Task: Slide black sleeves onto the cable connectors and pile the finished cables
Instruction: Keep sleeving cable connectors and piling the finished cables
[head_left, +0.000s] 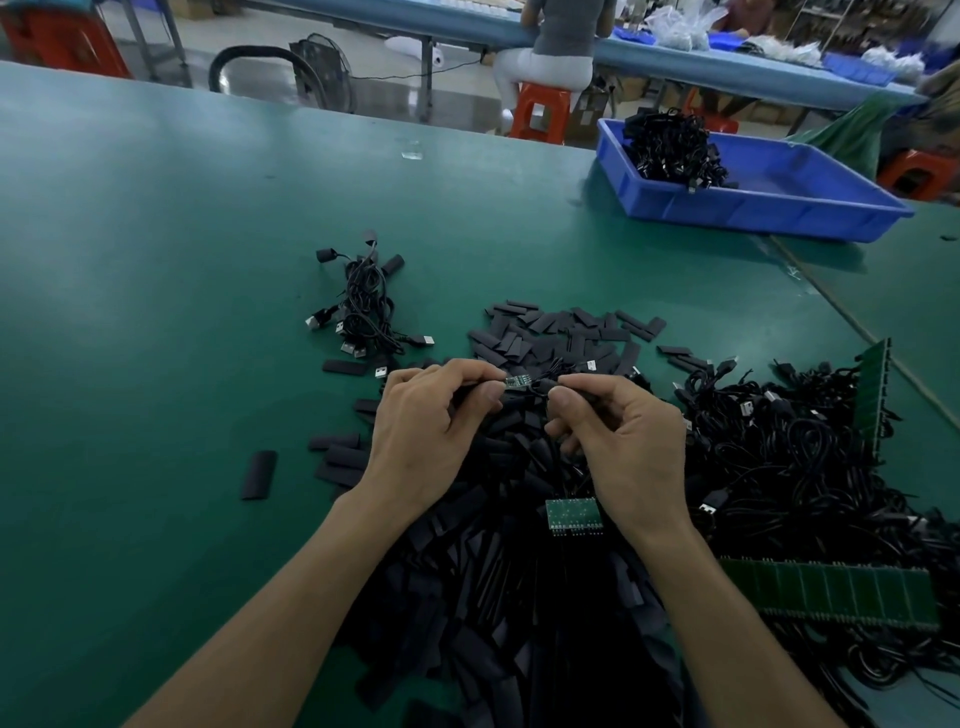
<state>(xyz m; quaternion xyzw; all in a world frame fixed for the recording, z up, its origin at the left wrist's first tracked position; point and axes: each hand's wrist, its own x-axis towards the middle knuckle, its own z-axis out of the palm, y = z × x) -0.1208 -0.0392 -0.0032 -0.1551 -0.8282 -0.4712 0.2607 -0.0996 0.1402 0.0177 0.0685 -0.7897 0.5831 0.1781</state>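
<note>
Cable connector (518, 383) is held between my hands, just above the loose sleeves (550, 338). My left hand (431, 421) pinches one end and my right hand (623, 441) pinches its wire (543, 388). I fear a sleeve snagging on the bare edges, or a slip into the heap. It looks like a small green board; finished cables (363, 312) lie further left on the tabletop (156, 260).

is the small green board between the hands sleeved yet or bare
Bare: the green board shows uncovered between the left hand and right hand.
</note>
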